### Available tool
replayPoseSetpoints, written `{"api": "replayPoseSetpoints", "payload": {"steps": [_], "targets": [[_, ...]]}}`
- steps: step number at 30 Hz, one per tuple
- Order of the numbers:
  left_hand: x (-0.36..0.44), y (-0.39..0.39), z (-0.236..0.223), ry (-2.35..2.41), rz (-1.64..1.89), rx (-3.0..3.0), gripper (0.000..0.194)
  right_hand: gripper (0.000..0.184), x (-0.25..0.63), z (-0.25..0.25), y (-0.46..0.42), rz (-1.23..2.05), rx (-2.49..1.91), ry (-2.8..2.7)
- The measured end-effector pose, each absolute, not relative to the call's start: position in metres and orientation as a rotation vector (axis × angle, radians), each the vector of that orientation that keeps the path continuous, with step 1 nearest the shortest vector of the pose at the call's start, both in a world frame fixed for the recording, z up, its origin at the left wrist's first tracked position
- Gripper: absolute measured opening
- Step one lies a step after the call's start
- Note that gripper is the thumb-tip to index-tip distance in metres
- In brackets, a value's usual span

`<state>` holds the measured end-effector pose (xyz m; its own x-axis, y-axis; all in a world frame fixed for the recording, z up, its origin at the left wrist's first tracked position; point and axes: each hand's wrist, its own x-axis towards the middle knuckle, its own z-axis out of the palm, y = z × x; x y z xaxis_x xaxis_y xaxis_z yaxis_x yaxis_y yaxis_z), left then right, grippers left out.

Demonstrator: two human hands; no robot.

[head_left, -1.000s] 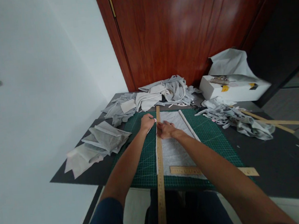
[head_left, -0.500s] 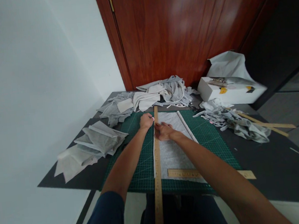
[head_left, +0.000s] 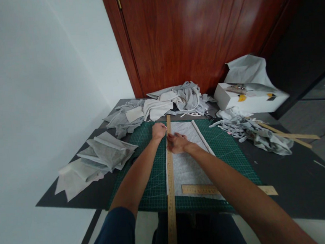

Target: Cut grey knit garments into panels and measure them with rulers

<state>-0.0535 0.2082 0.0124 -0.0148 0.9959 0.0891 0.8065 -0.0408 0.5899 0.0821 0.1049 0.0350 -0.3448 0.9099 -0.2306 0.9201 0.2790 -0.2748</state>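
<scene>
A long wooden ruler (head_left: 169, 179) runs front to back along the left edge of a grey cloth (head_left: 185, 167), which lies on a green cutting mat (head_left: 154, 184). My right hand (head_left: 177, 142) bears down on the ruler's upper part, its bent fingers gripping over the wood. Just left of the ruler, near the cloth's far left corner, my left hand (head_left: 159, 130) is closed. A tiny pale bit shows at its fingertips, too small to name. Across the cloth's near end lies a second wooden ruler (head_left: 199, 188), partly hidden under my right forearm. A pale rolled strip (head_left: 202, 135) edges the cloth's right side.
Folded grey cloth pieces (head_left: 108, 152) lie on the dark table at left. Heaped fabric (head_left: 163, 102) sits along the back by the wooden door. At right are a white box (head_left: 252, 98), tangled scraps (head_left: 240, 126) and more wooden rulers (head_left: 298, 136).
The whole view has shifted slightly, moving the table a little left in the picture. Both hands keep nearly the same place by the ruler, with the left still closed.
</scene>
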Motion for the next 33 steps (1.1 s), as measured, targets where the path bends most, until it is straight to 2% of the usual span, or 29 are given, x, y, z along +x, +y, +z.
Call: {"api": "replayPoseSetpoints", "payload": {"steps": [4, 17, 25, 33], "targets": [[-0.056, 0.21, 0.014, 1.84, 0.683, 1.929, 0.022, 0.061, 0.08, 0.039, 0.104, -0.53, 1.775, 2.465], [-0.057, 0.209, 0.014, 1.805, 0.704, 1.908, 0.024, 0.064, 0.075, 0.049, 0.104, -0.556, 1.773, 2.407], [-0.058, 0.202, 0.019, 1.82, 0.674, 1.89, 0.023, 0.081, 0.066, 0.055, 0.105, -0.584, 1.78, 2.319], [-0.051, 0.201, 0.023, 1.853, 0.655, 1.906, 0.025, 0.07, 0.07, 0.052, 0.101, -0.554, 1.776, 2.353]]}}
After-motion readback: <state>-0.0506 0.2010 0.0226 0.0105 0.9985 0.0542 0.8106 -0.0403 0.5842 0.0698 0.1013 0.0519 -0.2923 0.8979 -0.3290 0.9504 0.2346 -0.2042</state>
